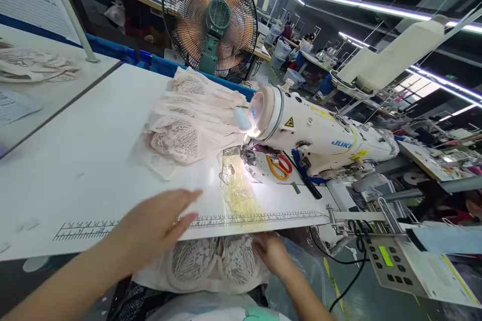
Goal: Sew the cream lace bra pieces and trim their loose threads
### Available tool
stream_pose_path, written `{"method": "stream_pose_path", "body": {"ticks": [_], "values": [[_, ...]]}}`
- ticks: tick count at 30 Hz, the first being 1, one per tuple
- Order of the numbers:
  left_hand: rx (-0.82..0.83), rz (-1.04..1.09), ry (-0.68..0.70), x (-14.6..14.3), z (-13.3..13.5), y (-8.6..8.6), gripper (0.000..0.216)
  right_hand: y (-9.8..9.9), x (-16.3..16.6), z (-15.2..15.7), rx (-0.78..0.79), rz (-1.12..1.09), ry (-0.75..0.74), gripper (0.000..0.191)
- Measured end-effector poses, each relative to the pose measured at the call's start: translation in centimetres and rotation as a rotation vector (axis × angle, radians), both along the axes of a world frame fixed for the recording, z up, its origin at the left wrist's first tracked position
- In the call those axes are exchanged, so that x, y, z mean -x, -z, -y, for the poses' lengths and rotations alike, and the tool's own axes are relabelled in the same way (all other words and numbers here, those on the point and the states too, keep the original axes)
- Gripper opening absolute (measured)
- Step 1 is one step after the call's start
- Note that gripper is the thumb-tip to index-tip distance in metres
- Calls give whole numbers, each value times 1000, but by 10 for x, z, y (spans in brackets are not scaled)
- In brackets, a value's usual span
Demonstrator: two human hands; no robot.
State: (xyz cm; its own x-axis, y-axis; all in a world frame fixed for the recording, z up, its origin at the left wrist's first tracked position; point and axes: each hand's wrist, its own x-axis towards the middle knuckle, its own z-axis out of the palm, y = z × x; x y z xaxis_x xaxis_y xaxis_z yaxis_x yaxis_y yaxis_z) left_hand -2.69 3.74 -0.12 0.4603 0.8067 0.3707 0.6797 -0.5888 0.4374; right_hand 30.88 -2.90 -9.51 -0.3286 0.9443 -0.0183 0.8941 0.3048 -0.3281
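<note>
My left hand (161, 215) hovers over the front of the white table, thumb and fingers apart, with nothing in it. Below the table edge, a pale lace bra (203, 266) lies across my lap. My right hand (269, 251) grips its right side; some fingertips are hidden. Further back on the table is a pile of pale lace bras (181, 130), reaching to the needle end of a white sewing machine (297, 120). A strip of yellowish clear tape (239, 185) runs from the machine's foot toward the table edge.
Red and orange handled scissors (278, 166) lie at the machine's base. A printed ruler (248, 219) follows the front table edge. A control panel (391, 263) juts out at right. Behind the table stands a large fan (219, 15). More lace pieces (33, 65) lie at left.
</note>
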Motion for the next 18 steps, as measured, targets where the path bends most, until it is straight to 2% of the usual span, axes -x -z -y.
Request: {"method": "stream_pose_path", "body": {"ticks": [2, 5, 8, 10, 12, 14, 16, 18], "values": [[188, 87, 200, -4, 28, 13, 31, -29, 3, 3, 44, -51, -85, 12], [458, 112, 276, -19, 52, 26, 37, -89, 13, 11, 96, -171, -292, 20], [726, 159, 327, -46, 57, 26, 67, -143, 21, 12, -59, -308, -341, 23], [897, 312, 397, -65, 56, 21, 70, -162, 22, 5, -156, -391, -314, 25], [1031, 524, 376, -76, 53, 17, 64, -166, 20, -10, -169, -458, -219, 22], [1098, 694, 216, -73, 48, 14, 66, -158, 18, -31, -37, -550, -67, 19], [1068, 763, -17, -54, 36, 12, 73, -144, 19, -52, 205, -712, 37, 30], [939, 708, -199, -21, 19, 14, 72, -131, 24, -73, 386, -760, 26, 41]]}}
